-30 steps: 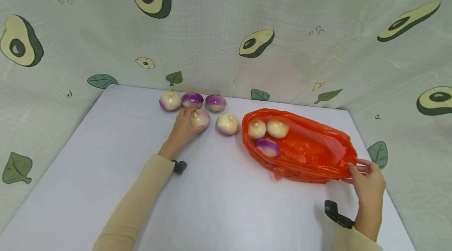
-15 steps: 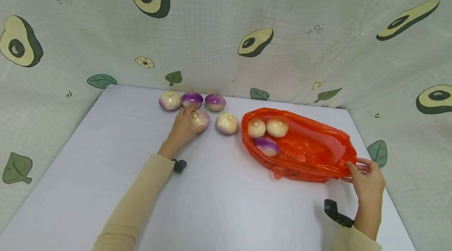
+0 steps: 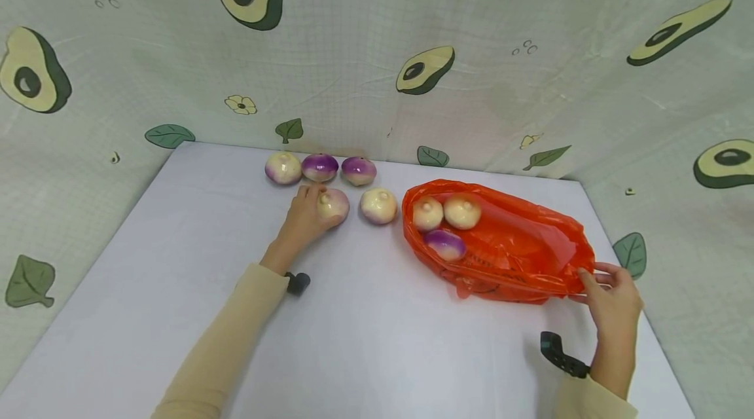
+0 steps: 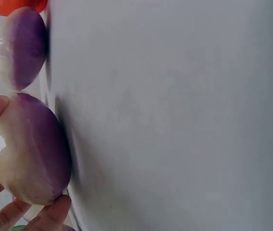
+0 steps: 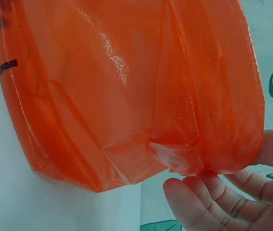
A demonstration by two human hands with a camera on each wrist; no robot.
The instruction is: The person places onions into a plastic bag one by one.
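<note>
My left hand (image 3: 305, 217) grips a white and purple turnip-like vegetable (image 3: 333, 205) on the table, thumb on one side and fingers on the other; the left wrist view shows the held vegetable (image 4: 28, 149) with fingertips on both ends. Just right of it lies another pale vegetable (image 3: 379, 206). An open red plastic bag (image 3: 530, 242) holds two pale vegetables and a purple one (image 3: 446, 245) at its left end. My right hand (image 3: 614, 304) pinches the bag's right edge; in the right wrist view, the thumb and fingers are at the bag's (image 5: 126, 96) rim.
Behind my left hand, a white and purple vegetable (image 3: 283, 168) and two purple-topped ones (image 3: 320, 167) stand in a row near the back edge of the white table (image 3: 377, 340). A cloth (image 3: 341, 46) printed with avocados hangs behind and beside the table.
The left hand and the vegetable it grips have shifted slightly toward the front of the table, away from the back row. The right hand stays on the bag's edge.
</note>
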